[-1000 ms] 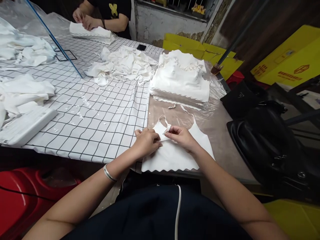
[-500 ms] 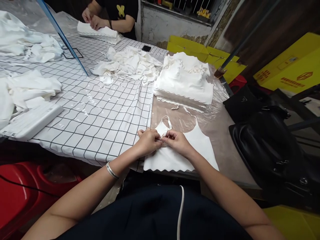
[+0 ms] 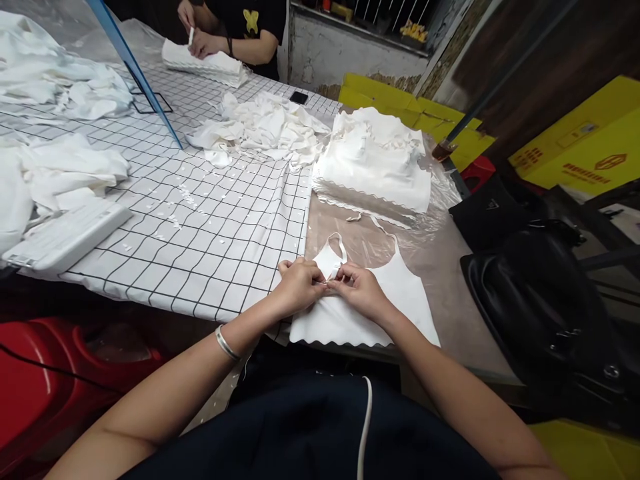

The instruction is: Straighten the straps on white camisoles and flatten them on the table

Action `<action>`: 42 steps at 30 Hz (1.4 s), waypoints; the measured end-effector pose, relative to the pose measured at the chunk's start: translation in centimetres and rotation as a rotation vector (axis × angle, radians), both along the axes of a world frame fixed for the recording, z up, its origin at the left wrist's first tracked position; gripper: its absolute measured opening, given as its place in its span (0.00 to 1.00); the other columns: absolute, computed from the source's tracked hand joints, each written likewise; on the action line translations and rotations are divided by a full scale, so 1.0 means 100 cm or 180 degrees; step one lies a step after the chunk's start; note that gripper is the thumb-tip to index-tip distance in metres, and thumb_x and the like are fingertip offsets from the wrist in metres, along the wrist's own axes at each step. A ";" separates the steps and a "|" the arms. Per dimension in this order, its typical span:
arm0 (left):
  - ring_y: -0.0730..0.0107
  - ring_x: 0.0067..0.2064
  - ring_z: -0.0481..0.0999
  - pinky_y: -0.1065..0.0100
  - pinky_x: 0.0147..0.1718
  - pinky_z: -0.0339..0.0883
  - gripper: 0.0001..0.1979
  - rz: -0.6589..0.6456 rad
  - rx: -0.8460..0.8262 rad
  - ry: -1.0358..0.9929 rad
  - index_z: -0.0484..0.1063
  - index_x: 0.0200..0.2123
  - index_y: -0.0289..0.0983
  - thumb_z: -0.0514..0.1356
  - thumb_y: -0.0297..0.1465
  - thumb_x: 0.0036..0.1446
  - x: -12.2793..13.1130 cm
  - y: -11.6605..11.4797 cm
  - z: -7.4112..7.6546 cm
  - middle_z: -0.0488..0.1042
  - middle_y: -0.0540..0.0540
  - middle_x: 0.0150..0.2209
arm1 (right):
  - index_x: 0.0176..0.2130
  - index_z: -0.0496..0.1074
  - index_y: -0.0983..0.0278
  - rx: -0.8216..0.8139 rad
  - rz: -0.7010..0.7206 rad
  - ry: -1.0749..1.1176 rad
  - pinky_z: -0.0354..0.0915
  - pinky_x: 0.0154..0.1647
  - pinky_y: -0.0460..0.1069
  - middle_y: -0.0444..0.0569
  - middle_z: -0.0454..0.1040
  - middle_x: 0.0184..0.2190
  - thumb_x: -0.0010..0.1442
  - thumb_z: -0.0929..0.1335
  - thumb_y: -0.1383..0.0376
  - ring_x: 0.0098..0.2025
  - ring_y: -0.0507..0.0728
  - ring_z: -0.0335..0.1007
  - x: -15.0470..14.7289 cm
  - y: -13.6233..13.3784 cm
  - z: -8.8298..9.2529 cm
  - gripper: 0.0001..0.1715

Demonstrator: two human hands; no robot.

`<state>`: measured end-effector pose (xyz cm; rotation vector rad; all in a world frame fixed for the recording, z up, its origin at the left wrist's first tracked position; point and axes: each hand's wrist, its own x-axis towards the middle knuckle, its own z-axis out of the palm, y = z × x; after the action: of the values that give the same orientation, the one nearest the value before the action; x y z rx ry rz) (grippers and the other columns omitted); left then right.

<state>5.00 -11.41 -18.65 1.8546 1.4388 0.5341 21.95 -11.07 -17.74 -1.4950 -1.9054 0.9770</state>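
Observation:
A white camisole [image 3: 370, 320] with a scalloped hem lies flat at the table's front edge, its thin straps pointing away from me. Over its left part, my left hand [image 3: 300, 287] and my right hand [image 3: 360, 287] meet, fingertips pinched together on the camisole's strap [image 3: 343, 248]. The small piece right between the fingertips is mostly hidden. A silver bangle [image 3: 226, 343] circles my left wrist. Just beyond the camisole rises a stack of white camisoles [image 3: 375, 157] with wavy hems, resting on clear plastic.
Loose white garments [image 3: 275, 127] are heaped mid-table, with more garments [image 3: 65, 167] at left beside a white box-like device [image 3: 70, 233]. Small white scraps dot the checked cloth [image 3: 225, 233]. A blue pole [image 3: 135, 73] stands at left. A black bag [image 3: 535, 300] sits right. Across the table another person handles garments [image 3: 205, 63].
The view has shifted slightly. My hands stay pinched together at the strap, with only small finger movement. Across the table, the other person's hand has lifted a small white strip.

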 end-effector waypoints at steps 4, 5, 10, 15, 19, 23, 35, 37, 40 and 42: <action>0.60 0.45 0.67 0.53 0.48 0.46 0.11 0.0027 0.0046 -0.0081 0.72 0.23 0.36 0.66 0.34 0.52 -0.001 -0.001 -0.001 0.77 0.48 0.33 | 0.22 0.67 0.62 0.0097 0.0053 -0.0228 0.60 0.35 0.50 0.44 0.68 0.26 0.48 0.71 0.66 0.33 0.55 0.64 0.011 0.002 0.003 0.08; 0.60 0.45 0.67 0.53 0.48 0.46 0.11 0.0013 0.0055 -0.0071 0.72 0.23 0.36 0.67 0.34 0.52 -0.001 -0.001 -0.001 0.77 0.48 0.33 | 0.22 0.68 0.62 0.0042 0.0044 -0.0202 0.60 0.35 0.50 0.44 0.69 0.26 0.47 0.71 0.65 0.32 0.55 0.64 0.014 0.003 0.003 0.08; 0.59 0.44 0.67 0.53 0.47 0.46 0.11 -0.0034 0.0128 -0.0012 0.72 0.23 0.36 0.67 0.34 0.51 -0.001 -0.001 -0.005 0.77 0.48 0.34 | 0.28 0.74 0.63 -0.0441 -0.0053 0.0508 0.60 0.31 0.49 0.45 0.71 0.26 0.49 0.72 0.58 0.29 0.53 0.63 0.012 0.007 0.002 0.10; 0.61 0.42 0.67 0.53 0.46 0.46 0.11 -0.0016 0.0196 0.0006 0.72 0.23 0.36 0.64 0.35 0.54 -0.002 -0.001 -0.006 0.77 0.47 0.33 | 0.27 0.75 0.63 -0.0466 -0.0039 0.0616 0.60 0.31 0.48 0.44 0.71 0.25 0.47 0.73 0.59 0.27 0.52 0.61 0.000 0.006 -0.006 0.09; 0.60 0.43 0.67 0.54 0.46 0.46 0.11 -0.0012 0.0139 0.0032 0.72 0.23 0.36 0.64 0.34 0.54 -0.001 -0.001 -0.004 0.76 0.47 0.33 | 0.28 0.75 0.63 -0.0403 -0.0075 0.0603 0.60 0.32 0.49 0.45 0.71 0.26 0.48 0.73 0.61 0.30 0.53 0.63 -0.004 0.005 -0.008 0.07; 0.61 0.43 0.67 0.54 0.46 0.46 0.11 -0.0033 0.0140 0.0058 0.72 0.23 0.35 0.64 0.34 0.55 -0.001 -0.001 -0.004 0.76 0.47 0.33 | 0.25 0.74 0.62 -0.0201 -0.0127 0.0550 0.61 0.35 0.50 0.45 0.70 0.27 0.48 0.73 0.63 0.32 0.55 0.64 -0.006 0.003 -0.008 0.06; 0.62 0.42 0.68 0.54 0.45 0.45 0.12 -0.0056 0.0339 0.0020 0.73 0.24 0.36 0.63 0.35 0.57 -0.001 -0.005 -0.009 0.78 0.47 0.33 | 0.23 0.70 0.61 0.0176 0.0210 -0.0347 0.61 0.39 0.52 0.46 0.69 0.26 0.50 0.72 0.69 0.36 0.58 0.64 0.003 0.002 0.002 0.08; 0.62 0.42 0.68 0.55 0.45 0.45 0.12 -0.0068 0.0413 0.0042 0.73 0.24 0.36 0.62 0.35 0.58 0.000 -0.004 -0.011 0.77 0.47 0.33 | 0.22 0.70 0.61 0.0294 0.0328 -0.0509 0.60 0.41 0.53 0.46 0.70 0.26 0.49 0.72 0.71 0.36 0.58 0.63 0.004 0.004 0.005 0.09; 0.61 0.42 0.68 0.55 0.44 0.46 0.12 -0.0132 0.0508 0.0137 0.73 0.25 0.36 0.61 0.34 0.59 0.000 -0.005 -0.012 0.77 0.47 0.33 | 0.21 0.69 0.61 0.0206 0.0389 -0.0560 0.59 0.41 0.53 0.46 0.70 0.27 0.47 0.72 0.71 0.37 0.58 0.62 0.004 0.007 0.009 0.10; 0.59 0.43 0.68 0.54 0.45 0.47 0.08 -0.0113 0.0730 0.0332 0.73 0.29 0.36 0.61 0.33 0.58 0.000 -0.010 -0.011 0.76 0.45 0.36 | 0.22 0.68 0.61 -0.0238 0.0306 -0.0197 0.59 0.38 0.52 0.45 0.69 0.26 0.47 0.72 0.68 0.35 0.57 0.62 0.003 0.009 0.011 0.08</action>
<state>5.01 -12.42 -19.72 2.1117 1.4596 0.6143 22.26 -10.16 -16.65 -1.5037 -2.0211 1.0669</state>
